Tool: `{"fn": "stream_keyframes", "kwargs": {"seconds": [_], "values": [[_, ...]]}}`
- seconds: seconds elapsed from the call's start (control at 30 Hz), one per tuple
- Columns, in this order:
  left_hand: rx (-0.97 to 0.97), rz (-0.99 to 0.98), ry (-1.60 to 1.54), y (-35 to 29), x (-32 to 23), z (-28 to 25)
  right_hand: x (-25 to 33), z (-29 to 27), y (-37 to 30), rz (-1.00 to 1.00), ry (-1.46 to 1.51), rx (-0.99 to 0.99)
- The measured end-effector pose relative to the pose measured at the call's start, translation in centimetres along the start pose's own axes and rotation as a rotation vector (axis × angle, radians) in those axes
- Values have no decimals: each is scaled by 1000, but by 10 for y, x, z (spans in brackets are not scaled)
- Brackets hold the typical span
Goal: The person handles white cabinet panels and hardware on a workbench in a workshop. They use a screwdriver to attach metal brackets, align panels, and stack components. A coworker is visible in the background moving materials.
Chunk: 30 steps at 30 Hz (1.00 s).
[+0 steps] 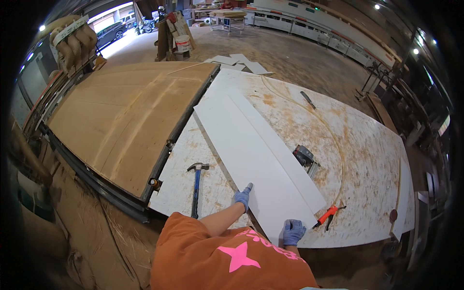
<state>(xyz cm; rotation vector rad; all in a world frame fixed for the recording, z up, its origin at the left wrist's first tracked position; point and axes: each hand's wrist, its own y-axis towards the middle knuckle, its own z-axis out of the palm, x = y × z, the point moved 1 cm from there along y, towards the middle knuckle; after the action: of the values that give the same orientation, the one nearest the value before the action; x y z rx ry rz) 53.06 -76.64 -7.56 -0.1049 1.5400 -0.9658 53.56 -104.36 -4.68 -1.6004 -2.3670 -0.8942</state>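
A long white panel [251, 159] lies slantwise across the worktable [357, 169], with a narrower white strip [270, 140] along its right side. My left hand [242, 196], in a blue-grey glove, grips the panel's left edge, thumb on top; its other fingers are mostly hidden. At the near end of the panel, my gloved right hand [293, 232] is closed, its fingers curled; what it may hold is hidden. A claw hammer [196, 186] with a blue handle lies left of the panel. Close to my right hand is a red-and-black air blow gun [328, 216].
Right of the panel sits a dark power tool, apparently a nail gun [304, 155]. A yellowish hose [341, 154] curves across the worn tabletop past a dark-handled tool [307, 99]. A brown board-topped table [130, 121] adjoins on the left. White offcuts [237, 62] lie beyond the far edge.
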Motion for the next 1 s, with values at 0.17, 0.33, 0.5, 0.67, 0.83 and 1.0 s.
{"fn": "stream_keyframes", "kwargs": {"seconds": [0.17, 0.33, 0.5, 0.67, 0.83, 1.0], "values": [[-90, -118, 125, 14, 10, 2, 3, -2, -13, -364, -67, 156], [73, -50, 39, -14, -16, 5, -13, 12, -31, -234, 76, -108], [118, -2, -70, 6, 1, 2, 18, -9, -18, -101, -90, -4], [121, -164, 92, 55, 30, -13, 20, -13, -18, -266, -204, -33], [120, -104, 57, 34, 20, -8, 18, 0, -18, 185, -145, 25], [126, -34, 25, 19, 10, -2, 14, 6, -15, 220, -196, 19]]}}
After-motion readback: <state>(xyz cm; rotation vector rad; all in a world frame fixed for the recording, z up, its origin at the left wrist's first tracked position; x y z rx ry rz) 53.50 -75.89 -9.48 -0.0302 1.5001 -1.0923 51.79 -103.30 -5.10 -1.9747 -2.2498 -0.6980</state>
